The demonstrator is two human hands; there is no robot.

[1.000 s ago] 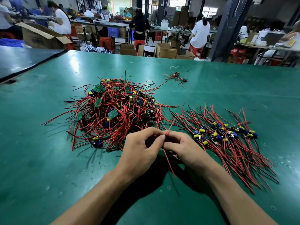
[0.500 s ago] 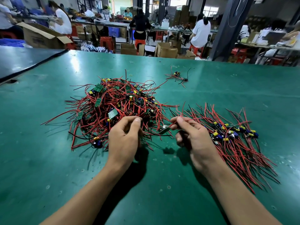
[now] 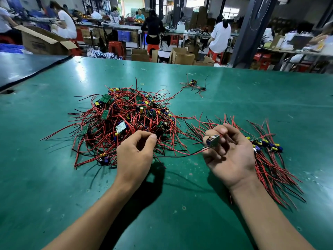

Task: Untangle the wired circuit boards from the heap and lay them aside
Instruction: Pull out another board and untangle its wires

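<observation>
While the right hand lies palm up, fingers curled round one small circuit board, its black and red leads trail left toward the left hand. Left hand sits at the near edge of the tangled heap, thumb against forefinger (pinching a wire or not, cannot tell). Sorted boards lie fanned out just right of the right hand. One stray wired board sits further back on the green table.
</observation>
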